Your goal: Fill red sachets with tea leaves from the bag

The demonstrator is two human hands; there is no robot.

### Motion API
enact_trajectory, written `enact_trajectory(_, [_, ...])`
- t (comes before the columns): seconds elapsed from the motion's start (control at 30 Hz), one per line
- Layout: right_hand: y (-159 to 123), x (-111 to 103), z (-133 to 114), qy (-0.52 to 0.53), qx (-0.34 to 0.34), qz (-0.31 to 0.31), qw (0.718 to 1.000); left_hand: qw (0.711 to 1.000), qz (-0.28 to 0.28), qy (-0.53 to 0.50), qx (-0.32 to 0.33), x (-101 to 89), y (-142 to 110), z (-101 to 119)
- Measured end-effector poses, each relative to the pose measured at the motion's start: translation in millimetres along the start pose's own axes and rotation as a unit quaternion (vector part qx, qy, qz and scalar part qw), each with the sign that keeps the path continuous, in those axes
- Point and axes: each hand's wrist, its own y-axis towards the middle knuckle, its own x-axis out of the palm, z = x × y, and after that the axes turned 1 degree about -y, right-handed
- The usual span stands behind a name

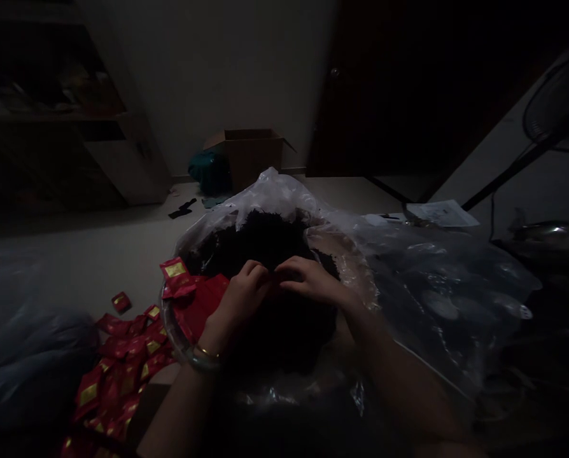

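A heap of dark, loose, tea-like leaves point(270, 232) fills a wide round tub point(168, 331) lined with clear plastic point(284, 187). Over the middle of the heap, my left hand point(249, 283) and my right hand point(308, 280) almost meet, both with fingers curled into a pinch. A dim reddish patch shows between the fingertips, but what they hold is too dark to make out. Flat red pouches point(196, 312) lie inside the tub's left side, next to my left wrist. On top of them rests a plump red packet point(177, 278) with a gold label.
Many red and gold packets point(115, 378) are piled on the left, with one lone packet point(121, 301) on the floor. A cardboard box point(256, 156) stands against the wall. Clear plastic bags point(442, 292) lie at right, near papers point(444, 213) and a fan point(556, 102).
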Motion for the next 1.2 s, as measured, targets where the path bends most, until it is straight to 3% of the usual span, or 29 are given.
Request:
enact_trajectory(0.07, [-2, -1, 12, -0.003, 0.062, -0.038, 0.997, 0.999, -0.042, 0.002, -0.004, -1.5, 0, 2])
enact_trajectory(0.13, [-5, -2, 21, 0.006, 0.12, -0.122, 0.985, 0.996, -0.089, 0.013, -0.011, -1.9, 0, 3])
enact_trajectory(0.2, [-8, -4, 26, 0.052, 0.143, -0.198, 0.968, 0.992, -0.118, 0.028, -0.017, -0.7, 1, 4])
enact_trajectory(0.27, [-10, -8, 28, 0.138, 0.141, -0.224, 0.954, 0.993, -0.11, 0.032, -0.018, 1.4, 2, 2])
enact_trajectory(0.33, [-11, -13, 32, 0.208, 0.155, -0.2, 0.945, 0.998, -0.068, 0.019, -0.006, 2.5, 2, -1])
enact_trajectory(0.4, [-10, -14, 41, 0.187, 0.208, -0.174, 0.944, 1.0, -0.016, 0.005, 0.017, 1.5, 2, -5])
enact_trajectory(0.53, [-16, 5, 69, -0.067, 0.272, -0.222, 0.934, 0.996, 0.042, 0.007, 0.082, -3.8, 1, -5])
enact_trajectory(0.67, [-41, 36, 75, -0.077, 0.238, -0.18, 0.951, 0.987, 0.024, 0.035, 0.157, -4.7, 2, 2])
enact_trajectory(0.87, [-74, 54, 47, -0.139, 0.32, -0.184, 0.919, 0.977, 0.007, 0.07, 0.199, 2.9, 2, 6])
enact_trajectory(1.07, [-57, 59, 52, -0.088, 0.284, -0.051, 0.953, 0.965, 0.04, 0.112, 0.233, 7.8, 0, 4])
enact_trajectory(1.2, [-34, 48, 56, -0.071, 0.243, -0.015, 0.967, 0.969, 0.013, 0.094, 0.229, 9.3, 1, 0])
